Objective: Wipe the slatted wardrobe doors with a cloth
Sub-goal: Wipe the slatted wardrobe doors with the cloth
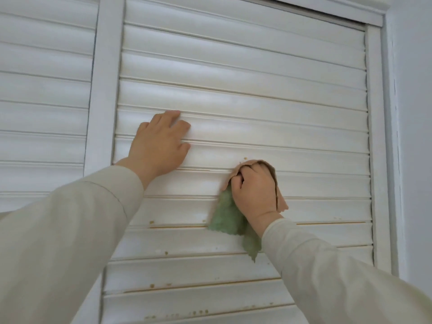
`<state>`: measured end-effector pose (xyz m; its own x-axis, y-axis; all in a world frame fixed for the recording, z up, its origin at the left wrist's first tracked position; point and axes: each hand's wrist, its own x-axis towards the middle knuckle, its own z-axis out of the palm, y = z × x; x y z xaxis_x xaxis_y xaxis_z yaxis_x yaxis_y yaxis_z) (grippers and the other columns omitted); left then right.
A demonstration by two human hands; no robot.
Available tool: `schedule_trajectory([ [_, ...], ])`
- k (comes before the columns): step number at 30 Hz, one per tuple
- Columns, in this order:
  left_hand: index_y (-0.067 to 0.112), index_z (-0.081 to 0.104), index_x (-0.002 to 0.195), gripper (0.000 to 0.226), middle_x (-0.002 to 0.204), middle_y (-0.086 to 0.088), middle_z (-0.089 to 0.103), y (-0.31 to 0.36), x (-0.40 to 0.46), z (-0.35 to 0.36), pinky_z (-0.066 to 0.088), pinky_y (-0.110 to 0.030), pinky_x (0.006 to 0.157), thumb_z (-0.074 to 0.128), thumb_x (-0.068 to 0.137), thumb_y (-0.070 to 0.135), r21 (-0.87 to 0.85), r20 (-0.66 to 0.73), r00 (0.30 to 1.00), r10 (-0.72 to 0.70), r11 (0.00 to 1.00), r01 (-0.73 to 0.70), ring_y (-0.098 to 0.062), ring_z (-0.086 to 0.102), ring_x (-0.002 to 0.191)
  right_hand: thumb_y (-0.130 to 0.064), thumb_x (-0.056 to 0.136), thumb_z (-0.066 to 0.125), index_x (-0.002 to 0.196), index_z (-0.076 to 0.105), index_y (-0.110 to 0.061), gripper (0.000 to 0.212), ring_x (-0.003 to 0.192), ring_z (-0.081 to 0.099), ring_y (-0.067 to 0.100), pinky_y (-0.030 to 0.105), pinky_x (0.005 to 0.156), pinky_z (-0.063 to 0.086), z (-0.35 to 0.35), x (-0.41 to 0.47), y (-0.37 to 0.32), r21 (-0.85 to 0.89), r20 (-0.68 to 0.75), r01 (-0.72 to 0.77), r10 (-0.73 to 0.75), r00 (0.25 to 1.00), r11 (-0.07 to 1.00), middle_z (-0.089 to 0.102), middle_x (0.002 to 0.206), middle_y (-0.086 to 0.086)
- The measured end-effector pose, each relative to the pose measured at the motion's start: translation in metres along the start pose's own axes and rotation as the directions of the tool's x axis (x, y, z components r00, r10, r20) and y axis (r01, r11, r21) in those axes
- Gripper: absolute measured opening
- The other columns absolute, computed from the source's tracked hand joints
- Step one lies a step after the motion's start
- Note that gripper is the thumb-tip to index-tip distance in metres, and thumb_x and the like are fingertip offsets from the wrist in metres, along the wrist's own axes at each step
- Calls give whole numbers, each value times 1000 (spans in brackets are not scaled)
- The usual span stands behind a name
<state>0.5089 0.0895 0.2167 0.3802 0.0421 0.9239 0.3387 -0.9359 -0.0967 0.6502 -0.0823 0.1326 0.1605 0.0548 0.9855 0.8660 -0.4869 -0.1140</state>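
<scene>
No legible text, labels or numbers anywhere, seemingly, on the white slatted door (233,101).

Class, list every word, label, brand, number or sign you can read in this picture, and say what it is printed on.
None: no readable text anywhere.
Slatted door: plain white slats, only small yellowish specks.
Cloth: green and tan, no label showing.
Sleeves: plain, no print.

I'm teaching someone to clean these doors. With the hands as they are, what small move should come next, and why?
Probably slide the right hand with the cloth sideways along the slat it is on. The left hand rests flat on the door, steadying it, and a small brownish speck sits just above the cloth.
</scene>
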Motion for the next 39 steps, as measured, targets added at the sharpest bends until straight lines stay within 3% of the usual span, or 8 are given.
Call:
schedule_trajectory([
  [4, 14, 61, 122, 45, 144, -16, 45, -45, -33, -15, 31, -49, 104, 64, 78, 16, 149, -201, 974, -102, 980, 134, -38, 43, 127, -33, 81, 32, 74, 68, -7, 45, 88, 61, 31, 38, 84, 51, -3, -5, -13, -1, 99, -43, 43, 994, 999, 67, 85, 10],
  [7, 15, 51, 131, 57, 146, -17, 39, -70, -57, -16, 32, -51, 103, 64, 76, 20, 89, -248, 931, -268, 951, 297, -39, 40, 128, -32, 82, 30, 75, 66, -10, 44, 87, 58, 28, 39, 83, 49, 3, -4, -38, 13, 142, 9, -10, 990, 1000, 65, 84, 8],
  [12, 6, 41, 138, 65, 140, -19, 41, -92, -74, -10, 37, -46, 102, 46, 97, 56, -439, 110, 689, -716, 587, 680, -40, 46, 123, -31, 82, 29, 76, 66, -10, 43, 84, 57, 26, 36, 82, 47, 24, -5, -86, 31, 149, 91, -95, 984, 995, 64, 84, 7],
  [18, 15, 49, 106, 54, 111, -15, 59, -102, -105, 12, 42, -45, 86, 21, 100, 61, -421, 47, 690, -722, 612, 669, -40, 55, 102, -10, 64, 73, 63, 69, -9, 5, 70, 64, 27, 29, 70, 54, 49, -10, -160, 25, 138, 220, -221, 965, 975, 65, 69, 6],
  [24, 13, 52, 103, 57, 104, -13, 64, -91, -113, 25, 36, -41, 75, 17, 101, 57, -301, -74, 635, -769, 624, 721, -41, 59, 95, -24, 84, 42, 79, 71, -7, 34, 91, 58, 30, 37, 89, 47, 62, -8, -163, 73, 143, 259, -267, 953, 963, 66, 89, 11],
  [29, 14, 52, 100, 56, 99, -11, 65, -94, -116, 29, 37, -40, 74, 16, 101, 56, -328, -77, 633, -770, 619, 714, -38, 59, 92, -21, 77, 42, 69, 66, 0, 33, 77, 60, 37, 41, 83, 37, 43, -9, -83, -95, -78, 223, -230, 970, 970, 63, 77, 19],
  [34, 8, 58, 99, 61, 100, -14, 58, -93, -117, 33, 40, -43, 73, 18, 98, 54, -338, -208, 632, -746, 661, 670, -38, 54, 94, -18, 81, 47, 83, 58, 3, 24, 86, 54, 42, 46, 85, 35, 20, -1, -4, -222, -135, -101, 73, 988, 970, 58, 87, 26],
  [39, 6, 58, 96, 63, 98, -18, 55, -98, -116, 40, 41, -47, 73, 18, 94, 54, -335, -281, 642, -714, 700, 631, -40, 53, 89, -30, 90, 33, 111, 49, 14, 51, 103, 48, 52, 58, 98, 37, 20, 16, 9, -203, -175, -474, 445, 878, 857, 51, 111, 39],
])
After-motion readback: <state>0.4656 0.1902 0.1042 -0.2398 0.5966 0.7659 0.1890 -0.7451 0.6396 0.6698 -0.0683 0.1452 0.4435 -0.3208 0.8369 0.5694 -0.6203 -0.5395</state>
